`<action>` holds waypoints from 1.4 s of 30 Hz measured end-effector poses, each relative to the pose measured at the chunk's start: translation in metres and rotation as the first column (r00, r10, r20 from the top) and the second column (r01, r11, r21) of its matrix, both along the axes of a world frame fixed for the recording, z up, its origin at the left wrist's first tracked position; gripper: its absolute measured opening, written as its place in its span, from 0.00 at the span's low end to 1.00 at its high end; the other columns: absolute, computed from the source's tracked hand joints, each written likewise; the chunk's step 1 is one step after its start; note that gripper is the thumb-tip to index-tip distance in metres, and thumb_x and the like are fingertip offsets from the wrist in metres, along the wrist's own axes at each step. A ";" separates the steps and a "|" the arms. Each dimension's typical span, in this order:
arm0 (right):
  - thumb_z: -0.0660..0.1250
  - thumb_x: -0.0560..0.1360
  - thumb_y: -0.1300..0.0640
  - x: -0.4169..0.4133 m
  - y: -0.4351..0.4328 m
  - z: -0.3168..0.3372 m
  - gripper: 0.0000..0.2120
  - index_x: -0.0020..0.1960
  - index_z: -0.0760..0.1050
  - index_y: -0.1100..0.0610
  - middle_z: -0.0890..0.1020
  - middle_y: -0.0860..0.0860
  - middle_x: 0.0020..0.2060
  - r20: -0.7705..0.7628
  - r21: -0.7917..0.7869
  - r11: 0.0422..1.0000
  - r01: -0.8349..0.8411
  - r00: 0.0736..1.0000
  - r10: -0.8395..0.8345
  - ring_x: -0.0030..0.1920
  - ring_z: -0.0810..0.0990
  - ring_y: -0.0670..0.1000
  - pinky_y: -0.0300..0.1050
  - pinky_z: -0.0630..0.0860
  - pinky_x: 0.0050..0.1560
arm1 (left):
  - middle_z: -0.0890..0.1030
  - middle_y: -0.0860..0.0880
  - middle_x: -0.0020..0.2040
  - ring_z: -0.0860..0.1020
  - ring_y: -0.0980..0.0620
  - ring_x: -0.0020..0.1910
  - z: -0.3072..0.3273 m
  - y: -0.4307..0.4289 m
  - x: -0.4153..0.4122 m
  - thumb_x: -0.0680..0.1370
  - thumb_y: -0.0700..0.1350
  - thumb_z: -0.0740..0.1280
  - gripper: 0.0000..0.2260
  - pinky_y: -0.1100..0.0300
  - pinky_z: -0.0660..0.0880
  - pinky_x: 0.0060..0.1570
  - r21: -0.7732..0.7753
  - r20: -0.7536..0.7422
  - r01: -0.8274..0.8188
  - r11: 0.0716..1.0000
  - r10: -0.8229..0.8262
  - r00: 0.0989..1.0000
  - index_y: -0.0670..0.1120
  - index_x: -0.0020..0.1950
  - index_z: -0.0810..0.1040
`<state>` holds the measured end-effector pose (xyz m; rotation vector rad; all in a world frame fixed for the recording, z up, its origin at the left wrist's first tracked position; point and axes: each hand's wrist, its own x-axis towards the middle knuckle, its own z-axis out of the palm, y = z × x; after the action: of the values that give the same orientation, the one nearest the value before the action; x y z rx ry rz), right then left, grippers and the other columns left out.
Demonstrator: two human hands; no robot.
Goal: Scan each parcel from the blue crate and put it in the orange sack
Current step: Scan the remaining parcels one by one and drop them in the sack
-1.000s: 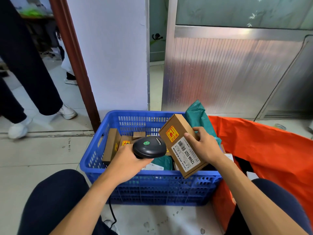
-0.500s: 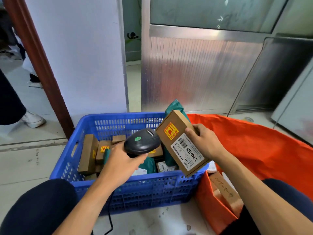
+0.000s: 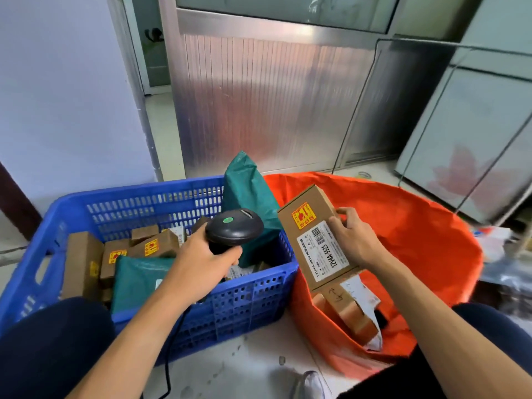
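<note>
My right hand gripped the labelled cardboard parcel by its right edge, fingers curled round it, holding it tilted over the near rim of the orange sack, just beside the blue crate. My left hand was wrapped round the black barcode scanner above the crate, its head near the parcel without touching it.
</note>
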<state>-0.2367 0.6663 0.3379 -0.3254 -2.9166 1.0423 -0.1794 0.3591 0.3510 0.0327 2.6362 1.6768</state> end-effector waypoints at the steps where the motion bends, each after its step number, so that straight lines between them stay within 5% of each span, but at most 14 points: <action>1: 0.55 0.83 0.42 0.002 0.007 -0.003 0.24 0.75 0.61 0.50 0.84 0.55 0.53 0.005 0.027 0.999 0.026 1.000 -0.026 0.49 0.84 0.56 0.53 0.79 0.53 | 0.86 0.51 0.40 0.82 0.54 0.33 -0.001 0.004 -0.002 0.76 0.44 0.72 0.14 0.50 0.81 0.43 0.006 0.022 -0.004 1.000 0.004 1.000 0.57 0.60 0.79; 8: 0.63 0.77 0.42 0.020 0.050 -0.021 0.33 0.78 0.59 0.51 0.78 0.57 0.67 0.013 0.155 0.973 0.169 0.985 -0.173 0.63 0.79 0.63 0.57 0.76 0.63 | 0.87 0.47 0.39 0.80 0.49 0.31 -0.005 0.041 -0.016 0.77 0.42 0.71 0.15 0.47 0.81 0.42 0.150 0.126 -0.078 0.986 0.059 0.990 0.50 0.63 0.77; 14: 0.64 0.76 0.44 0.035 0.063 -0.047 0.34 0.79 0.60 0.50 0.74 0.55 0.70 0.110 0.204 0.979 0.022 0.993 -0.045 0.65 0.77 0.61 0.55 0.74 0.63 | 0.87 0.45 0.39 0.79 0.49 0.31 -0.005 0.070 -0.013 0.78 0.40 0.71 0.12 0.49 0.79 0.42 0.207 0.170 -0.060 0.976 0.025 0.985 0.49 0.60 0.78; 22: 0.67 0.77 0.43 0.045 0.078 -0.074 0.31 0.76 0.65 0.54 0.80 0.53 0.64 0.262 0.146 0.989 -0.024 0.965 -0.015 0.55 0.81 0.53 0.47 0.78 0.51 | 0.87 0.45 0.41 0.79 0.49 0.31 -0.009 0.087 -0.015 0.78 0.40 0.71 0.12 0.49 0.79 0.43 0.204 0.184 -0.029 0.979 -0.009 0.983 0.49 0.60 0.77; 26: 0.67 0.77 0.43 0.050 0.092 -0.070 0.26 0.66 0.69 0.61 0.84 0.55 0.50 0.534 -0.004 1.000 -0.023 0.845 0.022 0.36 0.83 0.52 0.41 0.75 0.26 | 0.87 0.44 0.41 0.78 0.48 0.31 -0.006 0.087 -0.018 0.78 0.39 0.71 0.11 0.49 0.78 0.42 0.230 0.179 -0.033 0.973 -0.009 0.984 0.48 0.59 0.78; 28: 0.66 0.76 0.48 0.053 0.095 -0.070 0.22 0.61 0.70 0.62 0.85 0.56 0.42 0.580 -0.068 0.997 -0.029 0.812 0.063 0.27 0.82 0.54 0.42 0.74 0.24 | 0.87 0.43 0.41 0.78 0.48 0.31 -0.006 0.085 -0.019 0.78 0.38 0.71 0.11 0.49 0.78 0.42 0.244 0.180 -0.034 0.969 -0.010 0.984 0.49 0.59 0.78; 34: 0.61 0.80 0.51 0.041 0.097 -0.081 0.19 0.65 0.71 0.63 0.85 0.57 0.40 0.337 -0.149 0.986 0.074 0.941 -0.019 0.29 0.83 0.52 0.45 0.77 0.30 | 0.87 0.43 0.41 0.78 0.48 0.32 -0.007 0.081 -0.019 0.79 0.38 0.71 0.11 0.49 0.77 0.41 0.262 0.179 -0.052 0.964 0.004 0.984 0.50 0.59 0.78; 42: 0.61 0.81 0.45 0.037 0.098 -0.074 0.17 0.64 0.70 0.53 0.83 0.52 0.48 0.146 -0.089 0.973 0.214 0.969 -0.200 0.38 0.84 0.51 0.49 0.80 0.38 | 0.87 0.43 0.40 0.78 0.48 0.31 -0.009 0.078 -0.020 0.78 0.38 0.71 0.11 0.49 0.78 0.41 0.267 0.192 -0.070 0.961 0.019 0.981 0.48 0.58 0.77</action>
<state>-0.1997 0.7638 0.2637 -0.7168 -2.8669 1.1841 -0.1994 0.4369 0.3421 -0.1742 2.2731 1.9394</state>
